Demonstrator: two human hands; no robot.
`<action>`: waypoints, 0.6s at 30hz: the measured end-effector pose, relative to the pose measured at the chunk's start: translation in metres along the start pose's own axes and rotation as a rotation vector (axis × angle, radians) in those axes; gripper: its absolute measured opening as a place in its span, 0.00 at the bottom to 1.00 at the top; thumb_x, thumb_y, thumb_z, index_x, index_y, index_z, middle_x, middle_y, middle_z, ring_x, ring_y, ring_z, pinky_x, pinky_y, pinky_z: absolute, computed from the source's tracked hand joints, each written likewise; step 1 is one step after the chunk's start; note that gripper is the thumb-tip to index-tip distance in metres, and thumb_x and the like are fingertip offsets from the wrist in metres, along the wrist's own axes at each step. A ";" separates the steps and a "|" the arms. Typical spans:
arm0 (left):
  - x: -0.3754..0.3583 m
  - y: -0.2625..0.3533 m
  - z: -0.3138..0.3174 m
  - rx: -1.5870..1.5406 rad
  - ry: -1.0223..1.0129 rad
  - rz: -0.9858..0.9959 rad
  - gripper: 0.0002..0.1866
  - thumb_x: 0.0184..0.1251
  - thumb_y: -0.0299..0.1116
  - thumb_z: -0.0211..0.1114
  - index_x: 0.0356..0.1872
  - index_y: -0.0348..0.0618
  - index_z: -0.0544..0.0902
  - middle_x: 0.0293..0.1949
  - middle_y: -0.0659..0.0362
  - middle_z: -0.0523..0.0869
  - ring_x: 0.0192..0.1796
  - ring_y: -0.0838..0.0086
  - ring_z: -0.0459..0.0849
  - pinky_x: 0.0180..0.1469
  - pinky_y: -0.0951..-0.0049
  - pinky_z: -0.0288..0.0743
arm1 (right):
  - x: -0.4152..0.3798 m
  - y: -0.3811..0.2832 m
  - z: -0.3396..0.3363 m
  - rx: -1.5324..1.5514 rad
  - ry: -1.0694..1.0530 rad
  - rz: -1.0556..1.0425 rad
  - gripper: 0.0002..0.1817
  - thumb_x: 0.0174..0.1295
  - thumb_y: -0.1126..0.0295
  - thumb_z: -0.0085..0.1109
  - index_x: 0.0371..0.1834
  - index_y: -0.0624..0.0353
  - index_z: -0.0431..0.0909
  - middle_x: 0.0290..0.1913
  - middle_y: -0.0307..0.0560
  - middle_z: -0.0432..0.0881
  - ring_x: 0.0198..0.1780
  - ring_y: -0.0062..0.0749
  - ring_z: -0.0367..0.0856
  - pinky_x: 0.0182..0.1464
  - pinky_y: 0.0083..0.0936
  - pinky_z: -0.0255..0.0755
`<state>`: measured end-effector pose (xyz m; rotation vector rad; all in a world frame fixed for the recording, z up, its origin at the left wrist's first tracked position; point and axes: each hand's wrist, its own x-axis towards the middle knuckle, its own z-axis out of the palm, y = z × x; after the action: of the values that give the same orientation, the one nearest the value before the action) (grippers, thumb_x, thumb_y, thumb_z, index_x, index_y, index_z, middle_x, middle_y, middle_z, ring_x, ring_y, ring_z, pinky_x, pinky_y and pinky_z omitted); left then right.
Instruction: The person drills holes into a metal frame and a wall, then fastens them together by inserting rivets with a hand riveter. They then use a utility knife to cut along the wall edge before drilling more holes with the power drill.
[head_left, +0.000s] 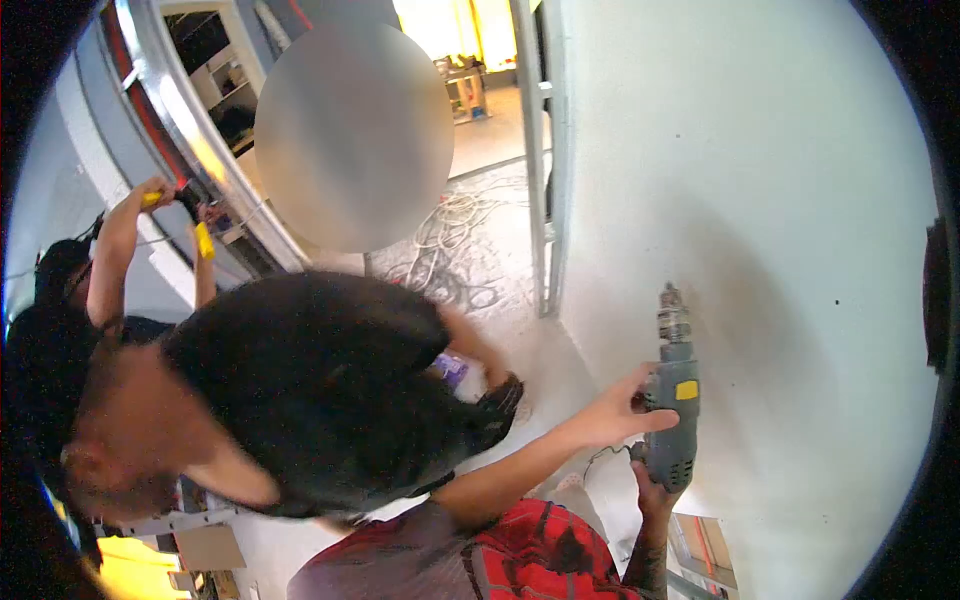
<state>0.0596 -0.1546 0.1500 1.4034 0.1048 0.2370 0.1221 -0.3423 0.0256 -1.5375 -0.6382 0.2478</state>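
Note:
A dark grey corded drill [681, 425] with a yellow label stands out in front of the pale wall. Its metal chuck [673, 318] points toward the top of the view, and any bit in it is too small to make out. My left hand [640, 408] grips the drill's body from the left side, thumb across the housing. Lower down, my right hand [656, 490] is wrapped round the rear and handle part, much of it hidden by the drill. A dark cord hangs near the handle.
The pale wall [780, 200] fills the right side. A metal stud frame [548, 200] borders a doorway, with tangled cables [455, 225] on the floor. A person in black [320, 390] is close on my left; another [60, 340] holds a yellow tool farther left.

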 end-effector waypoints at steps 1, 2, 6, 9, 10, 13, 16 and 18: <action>0.002 0.003 0.001 -0.013 0.004 0.011 0.42 0.65 0.40 0.71 0.73 0.38 0.56 0.57 0.49 0.79 0.58 0.66 0.79 0.62 0.63 0.73 | 0.000 0.008 -0.006 -0.005 0.020 -0.002 0.35 0.51 0.77 0.72 0.64 0.64 0.69 0.51 0.48 0.82 0.52 0.34 0.81 0.57 0.31 0.75; 0.004 0.002 0.002 -0.040 -0.017 0.043 0.39 0.68 0.39 0.68 0.73 0.38 0.56 0.58 0.50 0.78 0.58 0.66 0.79 0.63 0.64 0.72 | 0.001 0.009 -0.008 -0.004 0.039 0.037 0.43 0.46 0.72 0.76 0.68 0.64 0.64 0.57 0.51 0.78 0.57 0.37 0.78 0.60 0.34 0.72; 0.046 -0.021 -0.018 -0.095 -0.041 0.127 0.29 0.74 0.38 0.62 0.68 0.42 0.61 0.53 0.53 0.80 0.55 0.71 0.79 0.56 0.67 0.75 | 0.048 0.027 -0.009 -0.032 0.070 -0.074 0.46 0.47 0.70 0.76 0.70 0.64 0.59 0.57 0.52 0.76 0.57 0.38 0.76 0.61 0.34 0.70; 0.063 -0.011 -0.021 0.011 -0.053 0.174 0.29 0.73 0.38 0.63 0.68 0.43 0.61 0.50 0.53 0.81 0.54 0.72 0.79 0.53 0.67 0.76 | 0.065 0.046 -0.017 -0.003 0.058 -0.163 0.39 0.51 0.74 0.72 0.67 0.64 0.62 0.48 0.49 0.83 0.49 0.36 0.83 0.55 0.33 0.77; 0.071 -0.007 -0.024 0.011 -0.051 0.174 0.29 0.73 0.38 0.63 0.68 0.43 0.61 0.50 0.53 0.81 0.54 0.72 0.79 0.53 0.67 0.76 | 0.074 0.057 -0.022 0.068 0.022 -0.112 0.38 0.51 0.74 0.71 0.66 0.64 0.64 0.47 0.50 0.83 0.48 0.36 0.83 0.54 0.34 0.78; 0.082 -0.009 -0.040 0.099 -0.055 0.157 0.31 0.73 0.37 0.63 0.70 0.44 0.59 0.48 0.53 0.82 0.51 0.71 0.81 0.52 0.68 0.76 | 0.092 0.049 -0.017 0.094 -0.027 0.129 0.44 0.46 0.67 0.77 0.67 0.66 0.64 0.57 0.53 0.79 0.57 0.43 0.79 0.62 0.37 0.72; 0.100 -0.021 -0.070 0.099 -0.089 0.204 0.35 0.72 0.36 0.64 0.73 0.45 0.57 0.46 0.51 0.82 0.48 0.71 0.82 0.52 0.68 0.77 | 0.130 0.004 0.018 0.469 0.080 0.106 0.37 0.47 0.69 0.76 0.61 0.66 0.69 0.48 0.51 0.83 0.49 0.40 0.83 0.56 0.36 0.77; 0.103 -0.029 -0.098 -0.024 -0.089 0.095 0.37 0.73 0.32 0.62 0.77 0.45 0.51 0.49 0.51 0.82 0.51 0.67 0.83 0.57 0.65 0.74 | 0.158 0.002 0.033 0.497 0.085 0.046 0.36 0.48 0.69 0.75 0.61 0.65 0.70 0.48 0.51 0.84 0.48 0.40 0.84 0.55 0.35 0.78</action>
<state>0.1418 -0.0416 0.1119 1.3941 -0.0380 0.2529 0.2339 -0.2306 0.0562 -1.0778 -0.4325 0.3457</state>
